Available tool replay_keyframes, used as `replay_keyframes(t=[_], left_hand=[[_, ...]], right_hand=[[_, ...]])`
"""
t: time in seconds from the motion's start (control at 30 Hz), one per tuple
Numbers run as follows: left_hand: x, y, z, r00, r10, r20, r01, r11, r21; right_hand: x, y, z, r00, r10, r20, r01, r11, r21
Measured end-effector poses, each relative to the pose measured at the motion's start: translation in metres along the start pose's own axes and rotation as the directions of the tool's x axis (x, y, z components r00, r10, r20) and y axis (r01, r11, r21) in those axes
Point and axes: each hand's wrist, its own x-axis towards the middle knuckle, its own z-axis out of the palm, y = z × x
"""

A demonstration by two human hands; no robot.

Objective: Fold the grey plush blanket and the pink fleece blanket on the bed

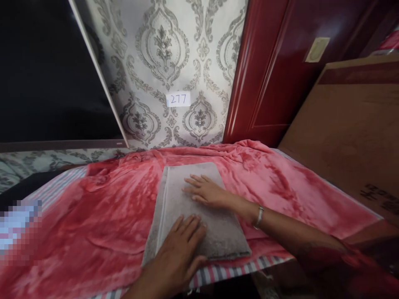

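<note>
A grey folded towel (pixel 218 241) with a pale stripe along its left side lies flat on a pink plush blanket (pixel 118 216). My left hand (pixel 183 241) rests on the near left part of the towel, palm down, fingers stretched forward. Farther up, my right hand (pixel 208 191) lies on the towel's upper middle, fingers spread and pointing left. A silver bracelet is on the right wrist. Neither hand grips anything.
A striped cloth (pixel 215 274) shows under the blanket at the near edge. At the left hangs a dark screen (pixel 56 74); behind is patterned wallpaper with a paper label (pixel 178 99) reading 277. A large cardboard box (pixel 349 137) stands right, beside a dark red door (pixel 280 74).
</note>
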Motion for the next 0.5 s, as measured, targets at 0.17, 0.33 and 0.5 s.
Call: replay_keyframes(t=[0.17, 0.33, 0.5], left_hand=[[0.033, 0.029, 0.021, 0.979, 0.122, 0.165, -0.109, 0.99, -0.088], [0.033, 0.02, 0.059, 0.982, 0.14, 0.129, -0.14, 0.99, -0.006], [0.027, 0.007, 0.077, 0.971, 0.238, 0.033, -0.24, 0.955, 0.176]], right_hand=[[-0.05, 0.009, 0.011, 0.999, -0.001, 0.041, -0.001, 0.998, 0.061], [-0.027, 0.044, 0.013, 0.999, 0.032, 0.029, -0.033, 0.999, 0.036], [0.016, 0.081, 0.01, 0.989, 0.147, -0.004, -0.147, 0.989, 0.015]])
